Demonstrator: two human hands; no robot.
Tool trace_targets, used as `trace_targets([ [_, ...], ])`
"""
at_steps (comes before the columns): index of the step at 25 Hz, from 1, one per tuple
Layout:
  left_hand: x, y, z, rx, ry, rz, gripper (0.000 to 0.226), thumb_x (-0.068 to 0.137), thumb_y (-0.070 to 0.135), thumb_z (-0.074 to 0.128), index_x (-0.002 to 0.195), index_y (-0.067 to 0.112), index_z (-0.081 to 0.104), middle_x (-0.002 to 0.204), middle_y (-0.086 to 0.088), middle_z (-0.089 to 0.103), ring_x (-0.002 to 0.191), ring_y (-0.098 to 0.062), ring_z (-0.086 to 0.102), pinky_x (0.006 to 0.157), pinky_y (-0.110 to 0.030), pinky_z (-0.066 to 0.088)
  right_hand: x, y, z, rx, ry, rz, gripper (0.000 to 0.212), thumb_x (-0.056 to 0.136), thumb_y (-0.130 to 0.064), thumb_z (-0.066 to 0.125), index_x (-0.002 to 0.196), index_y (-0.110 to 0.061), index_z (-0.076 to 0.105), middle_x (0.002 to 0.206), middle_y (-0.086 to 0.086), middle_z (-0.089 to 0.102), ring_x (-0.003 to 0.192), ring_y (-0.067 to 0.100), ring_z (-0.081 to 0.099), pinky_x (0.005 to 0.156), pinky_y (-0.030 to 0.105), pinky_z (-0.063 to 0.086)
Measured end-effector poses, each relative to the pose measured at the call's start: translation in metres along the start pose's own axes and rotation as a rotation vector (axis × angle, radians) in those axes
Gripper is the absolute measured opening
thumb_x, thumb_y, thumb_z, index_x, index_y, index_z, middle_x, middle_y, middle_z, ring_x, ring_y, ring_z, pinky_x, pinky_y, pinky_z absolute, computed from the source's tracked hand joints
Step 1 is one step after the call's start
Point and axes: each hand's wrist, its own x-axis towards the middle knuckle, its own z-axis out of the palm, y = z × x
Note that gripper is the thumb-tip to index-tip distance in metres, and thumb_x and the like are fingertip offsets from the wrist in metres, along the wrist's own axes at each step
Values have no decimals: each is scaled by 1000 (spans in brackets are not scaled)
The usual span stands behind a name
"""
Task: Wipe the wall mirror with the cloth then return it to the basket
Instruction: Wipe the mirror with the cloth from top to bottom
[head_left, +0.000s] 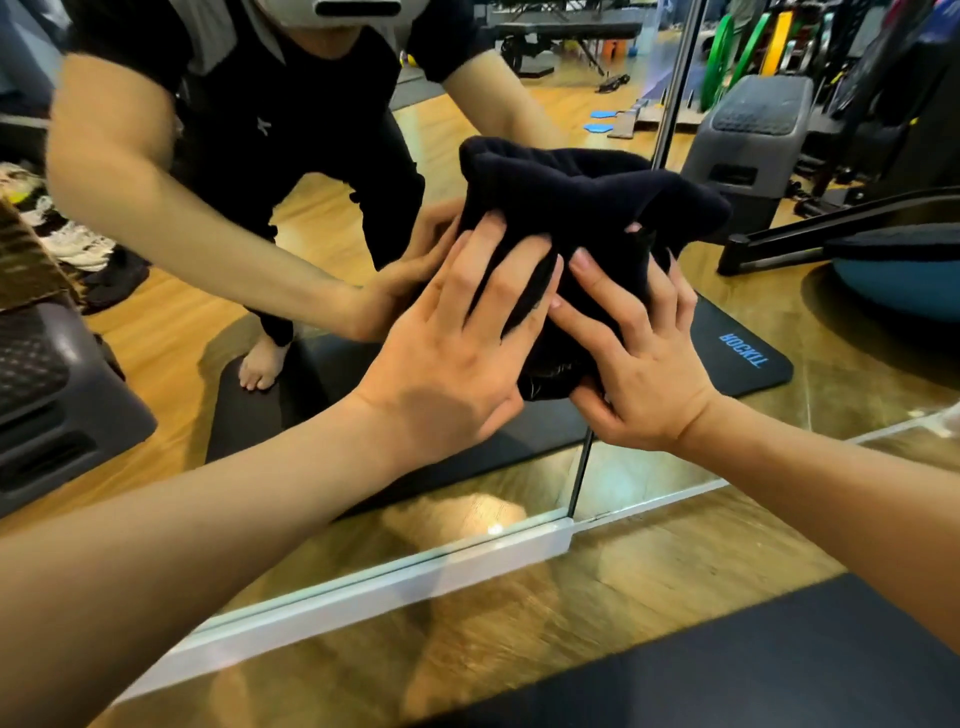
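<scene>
bunched dark navy cloth (587, 192) on wall mirror (156, 338), directly ahead | left hand (457, 338) fingers splayed, pressing | right hand (644, 369) fingers gripping it

Glossy wooden floor (649, 571), black mat (779, 670) lying on it, white base rail (415, 570)

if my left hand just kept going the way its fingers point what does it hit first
The cloth: the left hand presses on it, fingers pointing up and forward. Going on would likely just squash it against the mirror behind, though the cloth's thickness there is unclear.
</scene>
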Motion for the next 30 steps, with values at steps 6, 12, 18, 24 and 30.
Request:
trace_targets([
  [6, -5, -1, 8, -23, 58, 23, 70, 83, 22, 51, 147, -5, 42, 150, -31, 42, 142, -51, 27, 121, -58, 22, 0, -4, 4, -21, 18, 4, 70, 81, -33, 61, 147, -21, 40, 156, 10, 29, 143, 46, 25, 113, 69, 25],
  [12, -10, 4, 9, 25, -9, 12, 73, 85, 24, 48, 151, -6, 34, 154, -31, 35, 145, -52, 26, 119, -59, 24, -3, -6, -9, -70, -93, -1, 74, 82, -33, 61, 151, -23, 36, 161, 10, 24, 146, 47, 22, 118, 65, 21],
  [18, -21, 8, 4, 74, -80, 11, 78, 88, 34, 48, 153, -4, 27, 156, -30, 29, 147, -51, 22, 122, -58, 18, -13, -17, -10, -124, -161, 22, 78, 83, -34, 61, 156, -22, 34, 164, 13, 24, 149, 50, 22, 119, 64, 21],
  [24, -39, -4, -5, 128, -115, 47, 82, 83, 34, 53, 153, -3, 30, 156, -27, 32, 146, -49, 25, 122, -58, 19, -8, -29, -18, -123, -225, -25, 74, 92, -30, 61, 159, -25, 31, 168, 10, 19, 152, 49, 15, 122, 63, 18],
  [30, -68, -28, -15, 192, -125, 76, 80, 84, 36, 56, 152, -1, 35, 154, -26, 37, 144, -48, 32, 120, -58, 24, 5, -58, -5, -74, -207, -41, 68, 96, -28, 59, 159, -26, 33, 168, 7, 19, 153, 49, 12, 121, 66, 17],
])
